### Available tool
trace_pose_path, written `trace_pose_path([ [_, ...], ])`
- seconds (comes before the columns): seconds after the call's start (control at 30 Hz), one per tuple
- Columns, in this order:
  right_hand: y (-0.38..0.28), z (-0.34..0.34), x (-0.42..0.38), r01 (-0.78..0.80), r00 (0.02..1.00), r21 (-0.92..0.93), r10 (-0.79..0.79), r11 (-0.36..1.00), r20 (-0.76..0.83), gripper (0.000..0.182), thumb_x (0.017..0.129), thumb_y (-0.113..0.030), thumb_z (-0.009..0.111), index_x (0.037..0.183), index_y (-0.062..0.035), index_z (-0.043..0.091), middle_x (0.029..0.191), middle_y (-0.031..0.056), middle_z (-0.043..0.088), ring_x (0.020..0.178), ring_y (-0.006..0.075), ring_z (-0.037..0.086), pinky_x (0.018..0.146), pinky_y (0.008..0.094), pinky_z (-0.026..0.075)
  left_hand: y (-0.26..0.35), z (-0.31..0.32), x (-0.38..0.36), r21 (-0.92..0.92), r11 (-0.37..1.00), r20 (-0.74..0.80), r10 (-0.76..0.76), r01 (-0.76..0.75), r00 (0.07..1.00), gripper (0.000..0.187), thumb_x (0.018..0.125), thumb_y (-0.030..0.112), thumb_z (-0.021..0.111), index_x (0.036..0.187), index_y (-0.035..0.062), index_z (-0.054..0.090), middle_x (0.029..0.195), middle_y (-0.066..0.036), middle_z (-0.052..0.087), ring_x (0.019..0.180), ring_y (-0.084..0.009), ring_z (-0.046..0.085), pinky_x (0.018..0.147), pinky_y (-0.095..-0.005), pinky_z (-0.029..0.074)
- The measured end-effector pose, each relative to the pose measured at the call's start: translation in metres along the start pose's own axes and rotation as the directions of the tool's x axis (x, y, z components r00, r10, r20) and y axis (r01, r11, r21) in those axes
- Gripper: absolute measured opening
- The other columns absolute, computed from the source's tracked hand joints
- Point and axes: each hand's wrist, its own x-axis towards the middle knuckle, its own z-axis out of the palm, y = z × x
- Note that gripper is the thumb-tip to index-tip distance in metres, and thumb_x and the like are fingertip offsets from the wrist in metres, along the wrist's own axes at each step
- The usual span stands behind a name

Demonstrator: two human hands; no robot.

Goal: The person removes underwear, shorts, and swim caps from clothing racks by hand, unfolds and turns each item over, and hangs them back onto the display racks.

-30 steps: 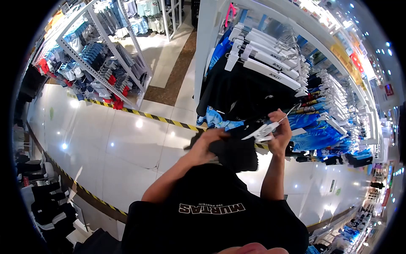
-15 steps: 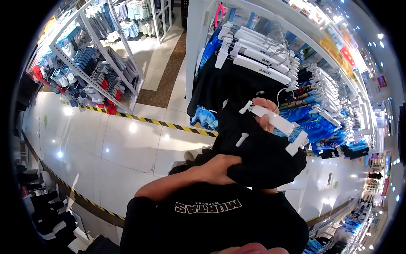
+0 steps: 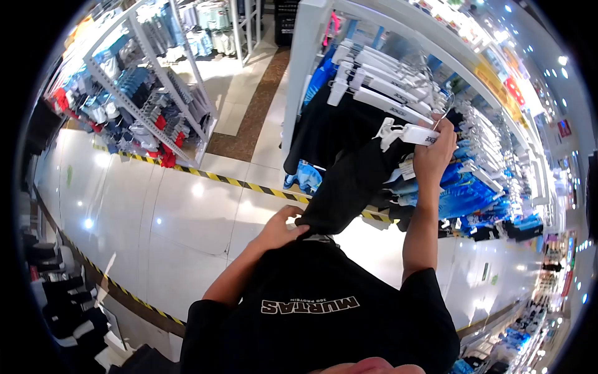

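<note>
A black garment hangs slantwise from a white clip hanger in front of the rack. My right hand is closed around the hanger near its hook. Lower down, my left hand pinches the garment's bottom edge, close to my black shirt. Just behind the hanger, several black garments hang on white hangers. Blue patterned garments hang to the right of my right forearm.
The white rack frame stands ahead. Another rack with grey, blue and red clothes is at the upper left. Yellow-black tape crosses the tiled floor. Dark clothes sit at the lower left.
My right hand has come out from behind the garment, moving up and right with the hanger towards the rack. The garment now hangs stretched out, and my left hand has moved left and slightly up.
</note>
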Motion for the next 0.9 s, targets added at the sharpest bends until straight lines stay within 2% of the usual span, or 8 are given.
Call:
trace_pose_path([
  [0.2,0.016,0.042,-0.004,0.171,0.985,-0.138,-0.166,0.975,0.052,0.031,0.079,-0.007,0.066,0.109,-0.0092,0.062,0.096,0.0107,0.061,0.097,0.0335,0.056,0.088,0.0438,0.039,-0.195,0.01,-0.022,0.064,0.919,-0.261,-0.36,0.389,0.896,0.044,0.083,0.037,0.074,0.107,0.0007,0.068,0.106,-0.018,0.069,0.096,-0.0332,0.067,0.085,-0.0402,0.052],
  [0.3,0.008,0.041,-0.006,0.149,0.987,-0.141,-0.138,0.979,0.084,0.04,0.072,0.0,0.065,0.111,-0.0069,0.062,0.1,0.014,0.061,0.1,0.0359,0.056,0.089,0.0451,0.04,-0.278,0.019,-0.067,-0.006,0.895,-0.338,-0.421,0.445,0.842,0.041,0.082,0.036,0.072,0.097,-0.0014,0.07,0.094,-0.021,0.072,0.09,-0.0315,0.069,0.082,-0.0399,0.053],
  [0.4,0.006,0.045,-0.012,0.197,0.98,-0.069,-0.196,0.978,0.023,0.042,0.074,-0.002,0.067,0.115,-0.0042,0.06,0.108,0.0173,0.06,0.106,0.0383,0.052,0.094,0.0476,0.038,-0.344,0.036,-0.13,-0.305,0.711,-0.405,-0.699,0.634,0.589,0.036,0.08,0.032,0.071,0.088,-0.0023,0.072,0.082,-0.02,0.071,0.077,-0.0325,0.069,0.073,-0.042,0.053],
  [0.47,0.005,0.045,-0.019,0.172,0.985,-0.011,-0.172,0.985,-0.005,0.042,0.078,0.001,0.064,0.119,-0.0012,0.058,0.115,0.0199,0.058,0.111,0.0396,0.051,0.098,0.0489,0.037,-0.349,0.037,-0.173,-0.304,0.6,-0.425,-0.781,0.74,0.458,0.036,0.078,0.033,0.067,0.075,-0.0032,0.07,0.073,-0.022,0.068,0.071,-0.0349,0.067,0.07,-0.0439,0.052],
  [0.67,-0.022,0.031,-0.044,0.131,0.98,0.076,-0.117,0.988,-0.158,0.049,0.084,-0.001,0.066,0.131,0.0014,0.05,0.135,0.0189,0.05,0.134,0.0375,0.041,0.112,0.0484,0.03,-0.38,0.046,-0.244,-0.266,0.48,-0.344,-0.857,0.836,0.383,0.039,0.079,0.036,0.063,0.08,-0.0017,0.071,0.091,-0.025,0.069,0.088,-0.0409,0.066,0.082,-0.047,0.051],
  [0.77,-0.047,0.027,-0.064,0.052,0.986,0.223,-0.014,0.973,-0.168,0.044,0.087,0.0,0.064,0.128,0.0016,0.05,0.131,0.018,0.053,0.126,0.033,0.049,0.109,0.0429,0.036,-0.378,0.045,-0.239,-0.287,0.503,-0.359,-0.846,0.815,0.395,0.037,0.08,0.035,0.064,0.084,-0.0014,0.072,0.091,-0.024,0.07,0.087,-0.0394,0.067,0.081,-0.0455,0.052],
  [0.83,-0.071,0.04,-0.088,0.043,0.997,0.496,-0.004,0.867,-0.079,0.038,0.087,0.0,0.063,0.124,-0.0008,0.054,0.122,0.017,0.058,0.116,0.031,0.055,0.103,0.0399,0.041,-0.371,0.042,-0.223,-0.342,0.517,-0.388,-0.838,0.785,0.383,0.036,0.08,0.033,0.065,0.087,-0.0014,0.072,0.09,-0.023,0.071,0.087,-0.0373,0.068,0.08,-0.0442,0.053],
  [0.9,-0.103,0.049,-0.113,-0.133,0.92,0.58,-0.117,0.804,0.373,0.038,0.086,-0.006,0.067,0.122,-0.0023,0.057,0.117,0.0162,0.061,0.111,0.0294,0.058,0.099,0.038,0.044,-0.36,0.039,-0.201,-0.396,0.55,-0.434,-0.818,0.735,0.378,0.035,0.081,0.032,0.068,0.09,-0.0016,0.073,0.089,-0.022,0.072,0.087,-0.0346,0.069,0.078,-0.0426,0.053],
])
